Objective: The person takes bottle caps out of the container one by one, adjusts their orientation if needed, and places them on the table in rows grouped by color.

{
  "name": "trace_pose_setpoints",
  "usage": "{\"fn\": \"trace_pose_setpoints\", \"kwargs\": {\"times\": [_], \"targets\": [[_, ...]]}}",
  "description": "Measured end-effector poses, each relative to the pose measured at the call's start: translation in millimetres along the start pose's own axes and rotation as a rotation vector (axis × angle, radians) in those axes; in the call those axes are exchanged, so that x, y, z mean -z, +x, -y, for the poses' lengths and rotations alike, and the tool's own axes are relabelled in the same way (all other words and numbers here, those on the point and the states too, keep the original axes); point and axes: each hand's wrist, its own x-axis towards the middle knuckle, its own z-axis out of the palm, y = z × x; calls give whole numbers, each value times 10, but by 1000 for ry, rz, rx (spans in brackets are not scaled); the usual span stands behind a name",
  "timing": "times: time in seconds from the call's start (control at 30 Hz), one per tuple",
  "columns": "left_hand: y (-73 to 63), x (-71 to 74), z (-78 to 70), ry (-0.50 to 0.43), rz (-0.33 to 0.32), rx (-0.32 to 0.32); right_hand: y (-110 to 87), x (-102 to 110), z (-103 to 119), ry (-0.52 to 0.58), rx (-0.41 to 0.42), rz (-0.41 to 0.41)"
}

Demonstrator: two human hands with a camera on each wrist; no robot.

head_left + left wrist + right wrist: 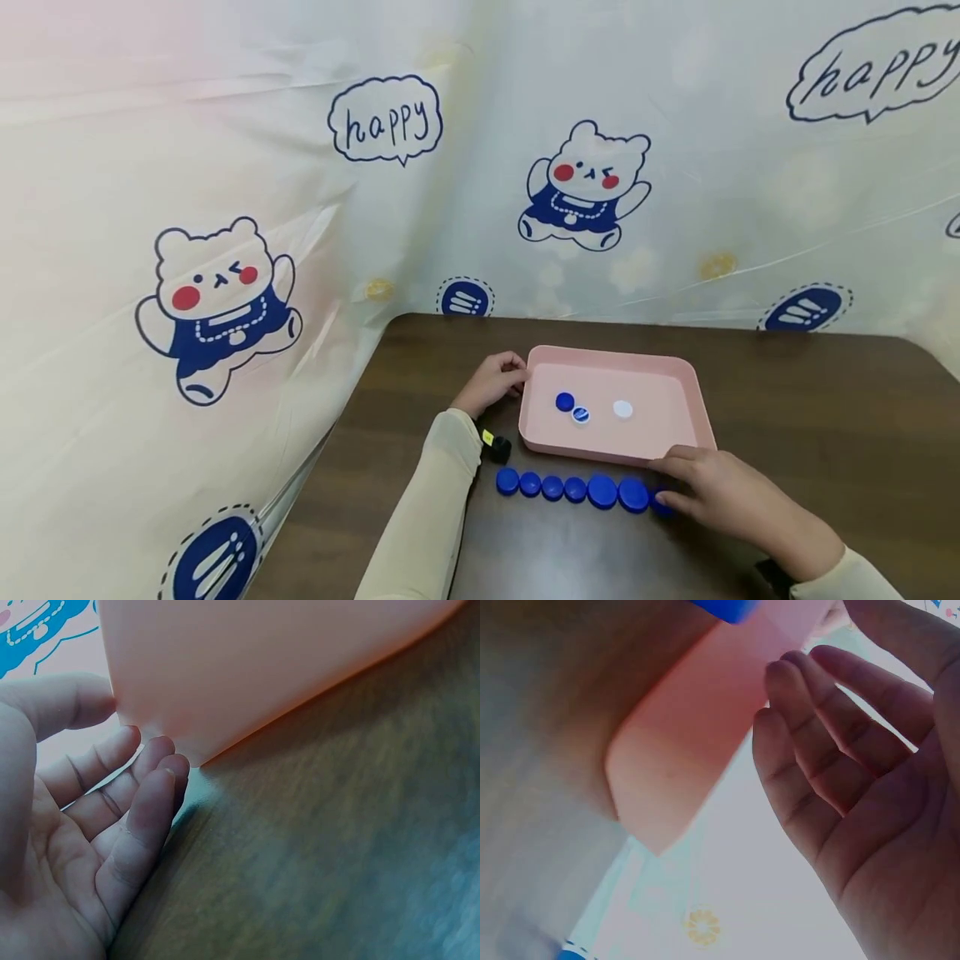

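A pink tray (652, 429) lies on the table with three small round pieces inside: a blue disc (565, 402), a blue-and-white disc (581, 414) and a white disc (622, 409). My left hand (491, 383) is at the tray's left side, loosely bent fingertips (154, 750) against its wall. In front of the tray runs a row of several blue discs (603, 492), small ones leftward, larger ones rightward. Over the right end is my right hand (723, 492), thumb overlapping the partly hidden last disc (660, 505), other fingers loosely extended by the tray's front rim.
The brown wooden table (390, 450) reaches back to a hanging curtain (480, 208) printed with bears and "happy" bubbles. A small black object with a yellow label (496, 447) is beside the left wrist, left of the tray's near corner.
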Motion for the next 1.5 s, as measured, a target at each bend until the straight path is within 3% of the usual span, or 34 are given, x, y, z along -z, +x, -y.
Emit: {"fn": "trace_pose_setpoints", "kwargs": {"times": [0.17,0.43,0.6,0.73,0.9,1.03,1.17,1.33,1.5], "targets": [[-36,-29,33,-4,10,14,63,75,19,20,25,-7],[-61,-30,67,11,-6,8,388,185,-79,28,-78,113],[-110,-74,166,10,5,28,593,118,-208,63,-93,196],[-129,-104,202,-1,9,31,781,55,-281,39,-89,209],[-109,-71,153,-4,-10,9,1093,37,-296,-17,-219,243],[-100,-45,98,3,-15,14,1312,22,-294,44,-289,293],[-101,-61,91,19,-19,31,1447,-55,-300,75,-252,349],[-71,-46,134,20,-16,8,1563,-167,-284,64,-237,423],[-43,-27,147,15,-6,-4,1663,-238,-266,69,-182,420]]}}
